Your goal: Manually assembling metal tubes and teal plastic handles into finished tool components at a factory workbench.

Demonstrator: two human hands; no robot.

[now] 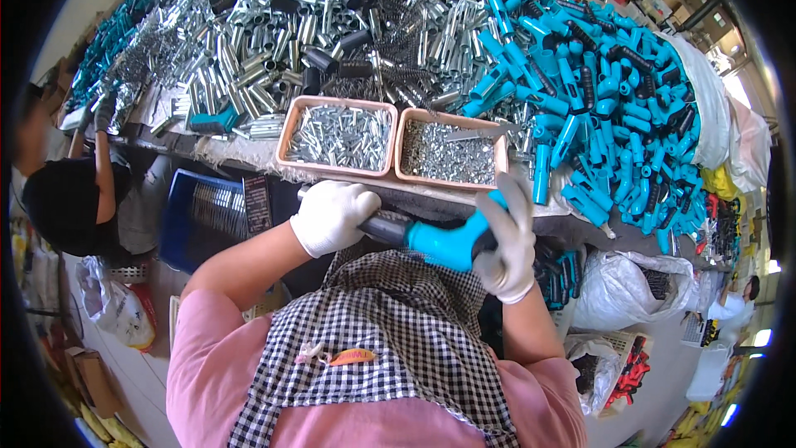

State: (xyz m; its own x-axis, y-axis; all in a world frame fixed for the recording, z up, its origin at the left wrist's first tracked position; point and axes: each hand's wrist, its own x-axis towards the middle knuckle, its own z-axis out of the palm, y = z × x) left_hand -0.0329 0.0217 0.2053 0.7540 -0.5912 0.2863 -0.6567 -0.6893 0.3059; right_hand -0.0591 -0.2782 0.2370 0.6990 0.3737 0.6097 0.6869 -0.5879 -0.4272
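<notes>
A teal plastic tool housing (pixel 444 245) with a black ribbed grip lies crosswise in front of my chest. My left hand (pixel 336 214), in a white glove, is closed around the black grip end. A thin metal end sticks out on the left of that fist. At the housing's right end is my right hand (pixel 510 249), also gloved in white. Its fingers stretch upward and apart in front of the teal nose, with the thumb lower down by the housing. Whether a small part sits between those fingers is hidden.
Beyond my hands, one tray (pixel 284 145) holds small metal pins and another (pixel 400 149) tiny metal parts. Metal tubes and springs (pixel 274 41) heap up behind; teal housings (pixel 597 108) pile at right. A blue crate (pixel 178 211) stands left, near another person (pixel 75 207). A white sack (pixel 618 294) is at right.
</notes>
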